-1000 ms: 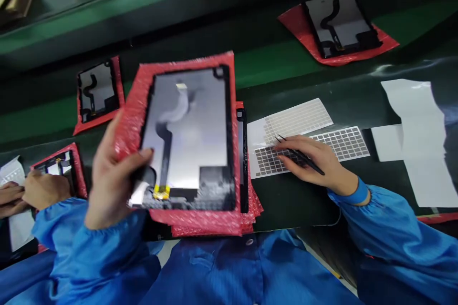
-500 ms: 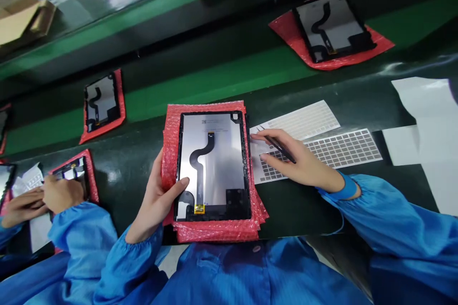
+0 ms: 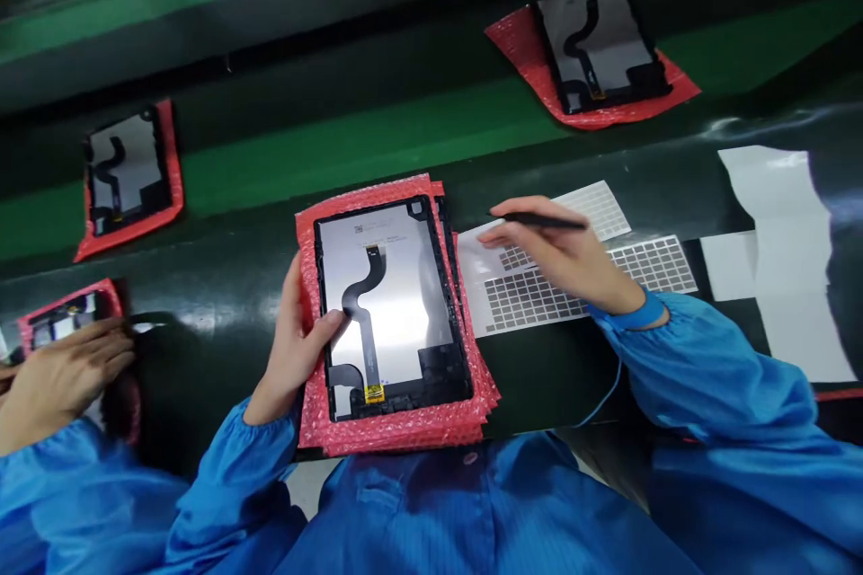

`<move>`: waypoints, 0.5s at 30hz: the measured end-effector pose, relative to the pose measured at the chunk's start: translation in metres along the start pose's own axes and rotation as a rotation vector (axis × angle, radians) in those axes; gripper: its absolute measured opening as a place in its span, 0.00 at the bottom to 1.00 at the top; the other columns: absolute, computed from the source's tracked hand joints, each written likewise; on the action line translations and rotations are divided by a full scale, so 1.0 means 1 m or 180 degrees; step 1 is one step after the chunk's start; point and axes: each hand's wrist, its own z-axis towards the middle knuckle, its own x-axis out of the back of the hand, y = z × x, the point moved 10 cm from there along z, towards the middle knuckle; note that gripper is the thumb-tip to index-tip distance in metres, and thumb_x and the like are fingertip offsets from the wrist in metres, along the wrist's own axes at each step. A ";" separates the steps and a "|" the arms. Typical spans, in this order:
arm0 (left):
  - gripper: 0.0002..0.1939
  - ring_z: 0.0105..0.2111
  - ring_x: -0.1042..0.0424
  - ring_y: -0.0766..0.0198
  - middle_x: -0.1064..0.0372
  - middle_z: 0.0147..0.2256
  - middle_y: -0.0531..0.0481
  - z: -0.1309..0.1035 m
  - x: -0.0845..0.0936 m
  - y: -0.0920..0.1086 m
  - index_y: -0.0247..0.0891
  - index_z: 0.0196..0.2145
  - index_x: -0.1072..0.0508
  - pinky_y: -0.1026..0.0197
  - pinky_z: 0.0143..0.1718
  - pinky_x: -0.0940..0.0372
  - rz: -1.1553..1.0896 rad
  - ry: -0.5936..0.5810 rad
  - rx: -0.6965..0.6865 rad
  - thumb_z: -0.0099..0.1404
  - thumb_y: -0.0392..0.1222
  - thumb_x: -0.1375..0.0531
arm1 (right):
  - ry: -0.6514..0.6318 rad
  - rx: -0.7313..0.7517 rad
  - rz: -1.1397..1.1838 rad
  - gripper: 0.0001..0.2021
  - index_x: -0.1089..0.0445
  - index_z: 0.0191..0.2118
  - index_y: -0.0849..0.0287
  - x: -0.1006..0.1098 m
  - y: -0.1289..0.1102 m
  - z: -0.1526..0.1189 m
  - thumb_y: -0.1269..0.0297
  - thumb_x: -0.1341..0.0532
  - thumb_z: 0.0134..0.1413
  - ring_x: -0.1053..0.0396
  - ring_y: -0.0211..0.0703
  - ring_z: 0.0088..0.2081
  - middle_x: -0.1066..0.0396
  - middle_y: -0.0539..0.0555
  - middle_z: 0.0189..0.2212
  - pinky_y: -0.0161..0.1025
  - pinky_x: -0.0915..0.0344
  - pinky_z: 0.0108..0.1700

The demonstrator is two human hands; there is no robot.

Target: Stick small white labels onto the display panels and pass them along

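A tablet-like screen panel [image 3: 404, 314] with a black frame, silver back and curved black ribbon cable lies on red bubble wrap [image 3: 397, 442] in front of me. My left hand [image 3: 297, 346] grips the panel and the wrap at their left side, thumb on the panel's edge. To the right, my right hand [image 3: 556, 243] holds black tweezers [image 3: 546, 220] above sticker sheets. One sheet [image 3: 593, 202] lies behind; the other, with a grid of dark squares [image 3: 539, 301], lies partly under my hand.
Similar panels on red wrap rest at the back left [image 3: 131, 171] and back right [image 3: 593, 45]. White paper [image 3: 788, 243] lies at the far right. At the far left, a co-worker's hand [image 3: 74, 368] is over another panel.
My right hand has lifted slightly, with the tweezers turned more level. My left hand has tilted the panel a little and its thumb sits higher. The view has shifted, and the co-worker's hands have moved.
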 end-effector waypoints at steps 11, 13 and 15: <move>0.45 0.72 0.46 0.43 0.47 0.73 0.50 -0.006 -0.010 0.004 0.54 0.74 0.45 0.40 0.73 0.46 -0.0404 0.0212 0.0168 0.66 0.54 0.31 | 0.0379 -0.0851 0.0214 0.10 0.23 0.33 0.57 0.021 0.036 -0.027 0.61 0.23 0.51 0.22 0.42 0.21 0.22 0.50 0.22 0.36 0.24 0.23; 0.43 0.72 0.45 0.43 0.47 0.73 0.51 -0.007 -0.010 0.003 0.55 0.73 0.44 0.41 0.73 0.46 -0.0422 0.0227 0.0182 0.66 0.54 0.31 | 0.0181 -0.0868 0.0240 0.09 0.23 0.33 0.56 0.010 0.036 -0.034 0.62 0.24 0.52 0.21 0.43 0.22 0.22 0.49 0.23 0.37 0.23 0.25; 0.43 0.72 0.45 0.43 0.46 0.72 0.52 -0.008 -0.010 0.001 0.56 0.73 0.43 0.40 0.74 0.48 -0.0445 0.0240 0.0203 0.66 0.55 0.31 | 0.0076 -0.0861 0.0174 0.08 0.23 0.33 0.55 0.003 0.036 -0.039 0.62 0.24 0.53 0.22 0.42 0.23 0.22 0.49 0.22 0.37 0.23 0.26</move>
